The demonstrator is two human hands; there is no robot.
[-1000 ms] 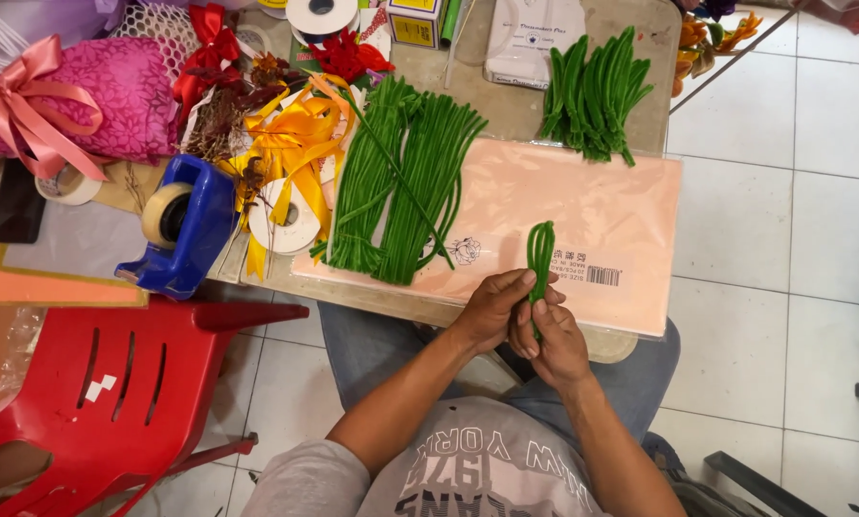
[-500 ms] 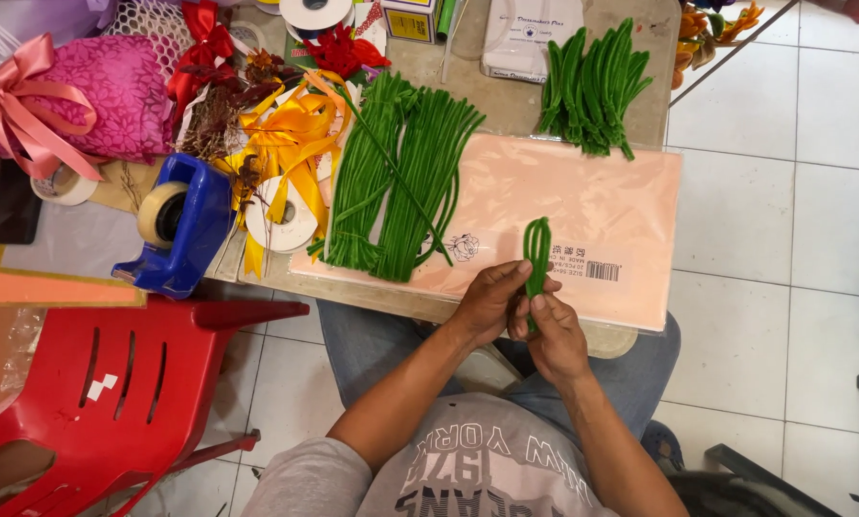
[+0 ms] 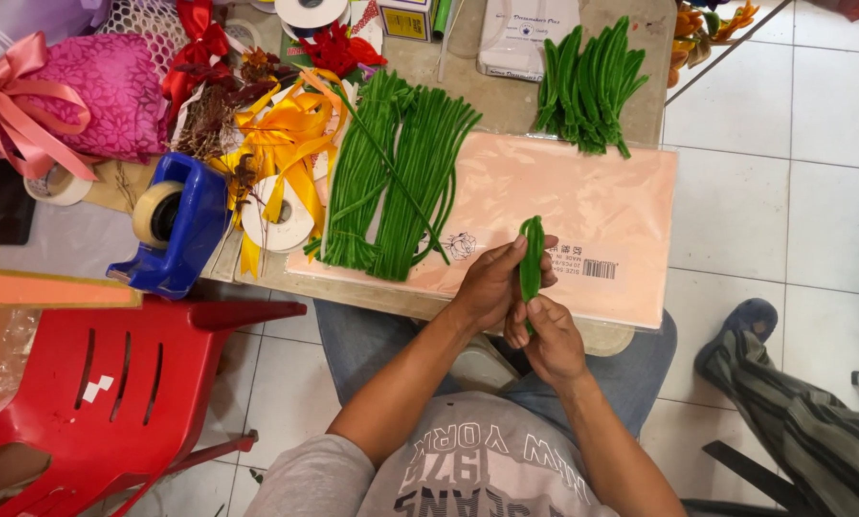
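I see a short green chenille stem, bent double into a narrow upright loop with a fuzzy surface. It stands over the near edge of the pink paper pack on the counter. Against the frame half a second ago, the loop looks tighter and straighter, its two strands pressed closer together; both hands sit in almost the same spot. My left hand is clamped on the stem from the 9 o'clock side, thumb and fingers pinching its middle. My right hand is closed on its lower end from 6 o'clock, so the loop rises toward 12 o'clock above both hands. At 10 o'clock from the hands lies a bundle of long green stems, and at 12 o'clock a pile of finished folded green pieces.
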